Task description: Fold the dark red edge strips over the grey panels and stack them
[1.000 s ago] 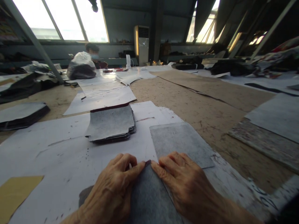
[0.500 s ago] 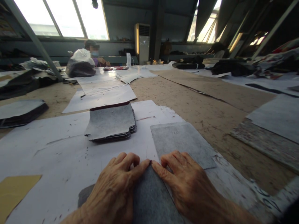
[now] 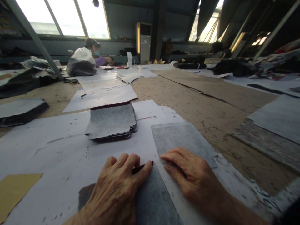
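My left hand (image 3: 122, 184) is closed at the top edge of a grey fabric piece (image 3: 154, 197), its thumb lying along a dark red folded strip there and its fingers curled. The hand hides much of this piece. To the right, my right hand (image 3: 192, 175) has its fingers and thumb drawn together at the left edge of a second grey piece (image 3: 180, 134) lying flat; what is between the fingertips, if anything, I cannot make out. Beyond my left hand sits a stack of grey pieces (image 3: 111, 122) with a dark red top edge.
White paper (image 3: 65, 156) covers the near tabletop, with a tan piece (image 3: 18, 190) at the left. Another stack (image 3: 21, 107) lies at far left. A slanting pole (image 3: 37, 43) rises behind it. Across the table, a person (image 3: 99, 59) sits near a filled plastic bag (image 3: 81, 62).
My right hand has moved off the grey piece's top corner, slightly to the right, with its fingers drawn together. My left thumb stays on the edge; more of the dark red strip shows.
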Tool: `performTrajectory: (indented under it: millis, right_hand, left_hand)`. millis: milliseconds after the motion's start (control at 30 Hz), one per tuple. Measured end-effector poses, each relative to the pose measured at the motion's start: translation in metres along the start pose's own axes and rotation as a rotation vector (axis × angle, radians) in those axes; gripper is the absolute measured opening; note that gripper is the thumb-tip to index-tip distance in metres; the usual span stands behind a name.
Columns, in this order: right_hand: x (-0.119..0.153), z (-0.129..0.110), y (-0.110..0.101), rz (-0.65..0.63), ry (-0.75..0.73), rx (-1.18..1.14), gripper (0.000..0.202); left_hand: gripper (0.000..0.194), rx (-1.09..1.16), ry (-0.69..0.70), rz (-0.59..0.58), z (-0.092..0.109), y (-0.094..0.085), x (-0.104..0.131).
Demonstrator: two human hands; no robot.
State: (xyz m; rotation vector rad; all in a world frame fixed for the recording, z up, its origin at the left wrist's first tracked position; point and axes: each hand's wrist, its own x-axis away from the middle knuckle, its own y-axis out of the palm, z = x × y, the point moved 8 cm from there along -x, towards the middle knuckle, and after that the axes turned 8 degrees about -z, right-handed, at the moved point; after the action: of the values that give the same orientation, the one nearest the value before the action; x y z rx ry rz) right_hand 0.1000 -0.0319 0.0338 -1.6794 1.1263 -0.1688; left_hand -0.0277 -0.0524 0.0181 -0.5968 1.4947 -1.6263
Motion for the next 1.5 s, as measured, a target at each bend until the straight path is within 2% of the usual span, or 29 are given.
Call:
performTrajectory:
  millis: [167,433,667,733,833,933,1033,1167,1300,1500]
  right_hand:
    - [0.004,-0.019,0.009,-0.048,-0.163,0.196,0.037]
    - [-0.001,-0.012,0.011,-0.098,-0.098,0.166,0.032]
    - [0.004,-0.031,0.020,-0.167,-0.204,0.291,0.030]
    - [0.007,-0.034,0.022,-0.162,-0.207,0.349,0.033]
    - [0.009,-0.031,0.023,-0.168,-0.177,0.398,0.036]
    - [0.008,-0.026,0.019,-0.134,-0.148,0.391,0.037]
    - [0.007,-0.025,0.013,-0.086,-0.148,0.357,0.036]
    - [0.005,-0.024,0.008,-0.029,-0.187,0.323,0.034]
    - [0.005,-0.018,0.003,0.005,-0.163,0.235,0.031]
    - [-0.002,0.005,-0.019,0.058,0.056,0.133,0.020]
  left_hand:
    - [0.056,-0.015,0.037,0.025,0.004,-0.003,0.001]
    - [0.050,0.045,0.033,-0.009,0.004,-0.005,0.000]
    - [0.051,0.021,0.029,0.026,0.005,-0.006,0.001]
    - [0.049,-0.026,0.029,0.054,0.008,-0.009,0.002]
    - [0.044,-0.193,0.019,0.182,0.011,-0.025,0.008]
    - [0.036,-0.293,-0.018,0.234,0.000,-0.037,0.019]
    - [0.028,-0.173,0.010,0.181,-0.017,-0.039,0.034]
    - [0.032,0.002,0.030,0.160,-0.035,-0.038,0.054]
    - [0.034,0.081,0.055,0.188,-0.037,-0.037,0.061]
    - [0.035,0.182,0.095,0.251,-0.032,-0.039,0.054]
